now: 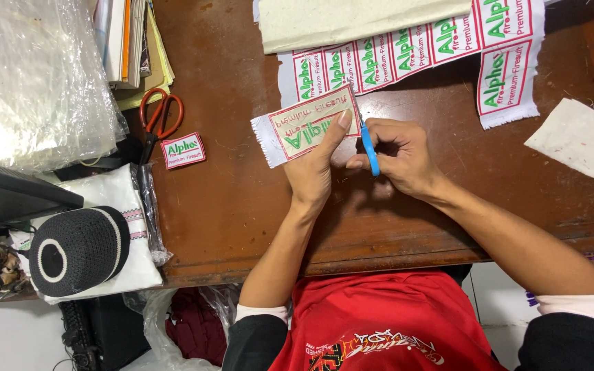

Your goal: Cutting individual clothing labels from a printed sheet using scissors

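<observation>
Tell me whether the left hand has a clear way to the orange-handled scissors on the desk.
Probably yes. The left hand holds a cut label piece, but only bare desk and one small loose label lie between it and the orange-handled scissors.

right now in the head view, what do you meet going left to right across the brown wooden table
crinkled clear plastic sheet → orange-handled scissors → small cut-out red-bordered cloth label → left hand holding a reversed cloth label → right hand gripping blue-handled scissors → plain white fabric square
</observation>
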